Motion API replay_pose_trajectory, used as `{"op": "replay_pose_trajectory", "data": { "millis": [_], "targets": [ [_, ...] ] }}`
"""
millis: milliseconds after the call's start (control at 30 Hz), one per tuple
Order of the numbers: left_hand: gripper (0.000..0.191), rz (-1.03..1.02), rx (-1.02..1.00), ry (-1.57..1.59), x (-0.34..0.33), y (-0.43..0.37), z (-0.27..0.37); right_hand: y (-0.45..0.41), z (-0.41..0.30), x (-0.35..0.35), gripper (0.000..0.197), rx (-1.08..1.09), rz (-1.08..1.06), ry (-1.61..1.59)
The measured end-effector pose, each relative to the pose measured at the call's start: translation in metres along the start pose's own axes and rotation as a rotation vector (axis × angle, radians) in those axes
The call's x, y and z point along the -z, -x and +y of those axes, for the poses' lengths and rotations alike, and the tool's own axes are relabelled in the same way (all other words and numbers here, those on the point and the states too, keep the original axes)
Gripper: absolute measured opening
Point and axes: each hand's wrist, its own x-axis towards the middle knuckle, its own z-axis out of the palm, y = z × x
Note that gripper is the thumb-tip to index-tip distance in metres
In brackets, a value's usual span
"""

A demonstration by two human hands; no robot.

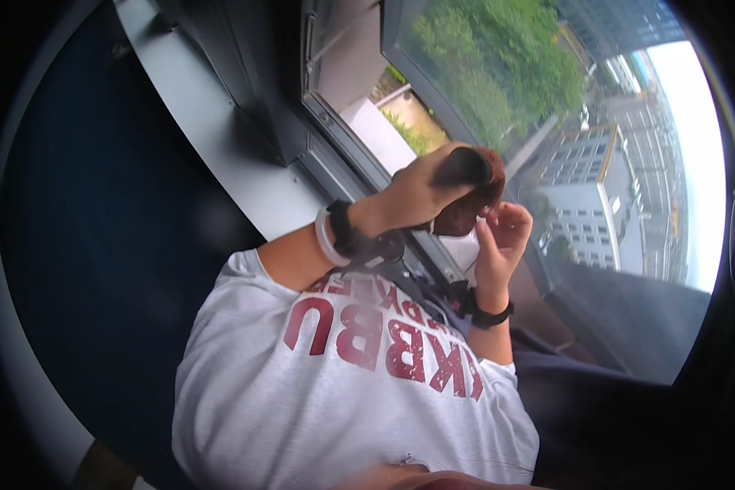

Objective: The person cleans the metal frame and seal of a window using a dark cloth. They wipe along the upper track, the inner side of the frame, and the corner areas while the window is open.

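A dark reddish-brown, soft-looking thing [456, 217], perhaps a cloth, is in front of my chest beside an open window. My left hand [413, 187] holds it from the left, with most of its fingers hidden. A black patch [465, 166] lies over that hand near the brown thing; blur hides what it is. From the other side my right hand [505, 236] comes up with bent fingers, its fingertips at the brown thing's edge. A small white bit [481, 219] shows by its thumb. Whether these fingers grip anything is unclear.
A grey window frame [337, 135] and a tilted glass pane [496, 67] stand before me. Through them show trees and buildings [579, 202] far below. A pale metal ledge [214, 122] runs along the left, beside a dark blue surface [110, 245]. Black straps [493, 317] circle my wrists.
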Motion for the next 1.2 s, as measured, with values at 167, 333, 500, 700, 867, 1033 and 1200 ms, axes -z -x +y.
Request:
{"op": "replay_pose_trajectory", "data": {
  "millis": [167,333,500,700,867,1033,1200],
  "targets": [
    [0.033,-0.011,-0.002,-0.115,0.029,0.015,0.053,-0.031,0.010,-0.018,0.100,-0.251,-0.461,0.070],
    [0.021,0.208,0.021,0.167,0.075,0.058,0.088,-0.072,0.002,-0.127,0.054,-0.615,-1.017,0.094],
    [0.041,0.714,0.082,0.137,0.157,0.125,0.092,-0.067,0.086,-0.171,0.016,-0.750,-0.974,-0.055],
    [0.043,0.999,-0.023,0.241,0.221,0.202,0.102,-0.090,0.077,-0.292,0.021,-0.721,-1.207,0.064],
    [0.050,1.119,-0.003,-0.001,0.250,0.214,0.085,-0.094,0.089,-0.360,0.039,-0.622,-1.297,0.110],
    [0.047,1.109,-0.023,-0.140,0.281,0.187,0.101,-0.115,0.105,-0.398,0.029,-0.522,-1.285,0.102],
    [0.029,1.162,-0.039,-0.261,0.328,0.167,0.103,-0.136,0.158,-0.394,0.030,-0.092,-1.361,0.291]
  ]
}}
